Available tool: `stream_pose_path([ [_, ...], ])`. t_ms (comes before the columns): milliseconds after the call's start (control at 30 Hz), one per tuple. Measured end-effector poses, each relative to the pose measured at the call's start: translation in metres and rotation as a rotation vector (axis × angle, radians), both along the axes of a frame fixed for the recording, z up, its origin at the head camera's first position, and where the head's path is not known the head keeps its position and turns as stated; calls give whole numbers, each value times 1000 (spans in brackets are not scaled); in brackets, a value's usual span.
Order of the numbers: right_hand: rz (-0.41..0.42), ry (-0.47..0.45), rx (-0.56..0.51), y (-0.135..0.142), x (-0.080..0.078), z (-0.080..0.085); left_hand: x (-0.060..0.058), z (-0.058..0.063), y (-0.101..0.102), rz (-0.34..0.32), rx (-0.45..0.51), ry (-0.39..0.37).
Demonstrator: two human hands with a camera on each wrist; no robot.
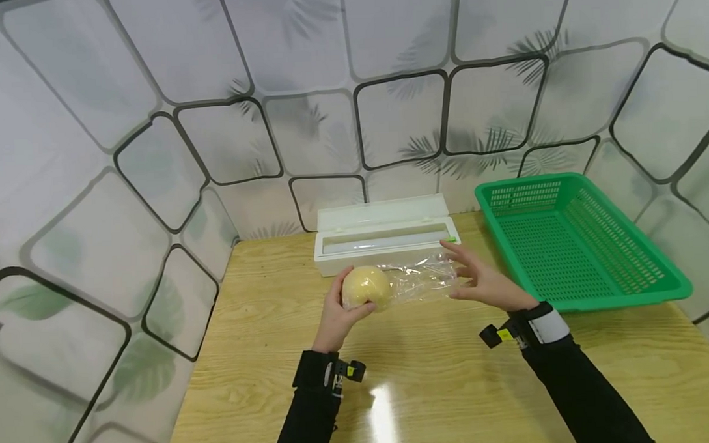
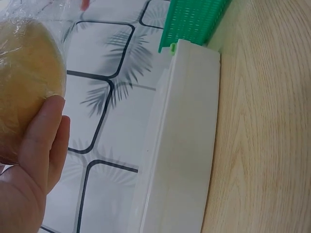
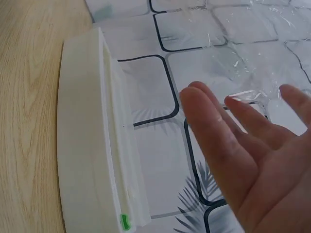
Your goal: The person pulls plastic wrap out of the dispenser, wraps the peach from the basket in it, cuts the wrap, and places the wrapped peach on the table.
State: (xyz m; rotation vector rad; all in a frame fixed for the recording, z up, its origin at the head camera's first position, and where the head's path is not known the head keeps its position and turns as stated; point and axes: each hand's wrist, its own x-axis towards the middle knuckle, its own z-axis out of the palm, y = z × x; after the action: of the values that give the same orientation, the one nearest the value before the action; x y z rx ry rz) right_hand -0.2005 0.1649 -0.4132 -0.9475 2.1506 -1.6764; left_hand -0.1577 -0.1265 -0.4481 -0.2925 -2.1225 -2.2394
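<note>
My left hand grips a round yellow fruit between thumb and fingers, held up over the table. Clear cling film wraps the fruit, and a crinkled length of it trails off to the right. In the left wrist view the film lies glossy over the fruit. At the film's loose end is my right hand, its fingers spread apart. The right wrist view shows this hand with its fingertips near the film and nothing pinched between them.
Behind the hands stands a white cling film box with its lid raised, a roll inside and a green slider at its right end. A green plastic basket sits at the right. A patterned covering rises behind the wooden table.
</note>
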Motion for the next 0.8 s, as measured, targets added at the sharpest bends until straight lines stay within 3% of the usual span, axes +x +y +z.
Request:
stream_pose_path([
  [167,-46,124,23,-4,3,0,1,0,0,-10,-7,-27],
  [367,-313,343,28,-25,24,25,6,12,4,3,-23,-38],
  [500,-427,541,-18,-36,28,26,9,18,9,31,-20,-32],
  [633,-454,694,-57,-43,27,16,3,8,12,55,-1,-50],
  [800,-391,752,-92,-53,34,12,-2,0,14,90,13,-47],
])
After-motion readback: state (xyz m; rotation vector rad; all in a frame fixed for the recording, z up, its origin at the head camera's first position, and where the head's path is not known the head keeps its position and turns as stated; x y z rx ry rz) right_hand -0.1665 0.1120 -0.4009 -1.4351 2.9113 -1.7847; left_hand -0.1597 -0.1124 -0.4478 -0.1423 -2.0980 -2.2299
